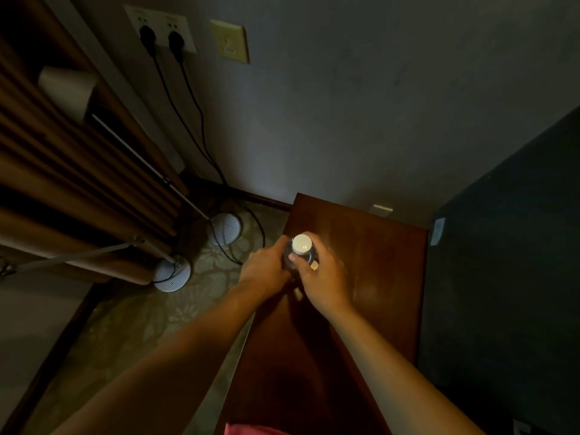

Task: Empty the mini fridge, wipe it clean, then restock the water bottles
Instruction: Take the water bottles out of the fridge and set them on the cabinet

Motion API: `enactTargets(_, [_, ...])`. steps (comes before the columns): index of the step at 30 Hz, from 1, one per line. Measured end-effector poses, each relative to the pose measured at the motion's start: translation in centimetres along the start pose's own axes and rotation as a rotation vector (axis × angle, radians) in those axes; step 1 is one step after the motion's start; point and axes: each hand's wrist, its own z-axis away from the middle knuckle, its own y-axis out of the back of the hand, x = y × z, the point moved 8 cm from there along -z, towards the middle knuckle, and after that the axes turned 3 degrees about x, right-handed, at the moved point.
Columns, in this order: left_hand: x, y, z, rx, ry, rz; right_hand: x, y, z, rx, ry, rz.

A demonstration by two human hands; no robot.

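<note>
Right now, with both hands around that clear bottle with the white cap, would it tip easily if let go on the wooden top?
Possibly. The water bottle looks tall and narrow, so a nudge could topple it, and its round body would then likely roll on the smooth wooden cabinet top. It sits near the left edge. The left hand and right hand both grip it, steadying it.

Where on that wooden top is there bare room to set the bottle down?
Bare wood lies right of the bottle, toward the dark cabinet, and back toward the wall. The near left edge is crowded by the left hand and right hand.
</note>
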Motion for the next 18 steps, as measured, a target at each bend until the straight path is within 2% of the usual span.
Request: enactTargets(18, [2.2,1.4,-10.5,0.001,-0.044,0.055,-2.4,2.1,-9.9,0.054,-0.027,-0.079])
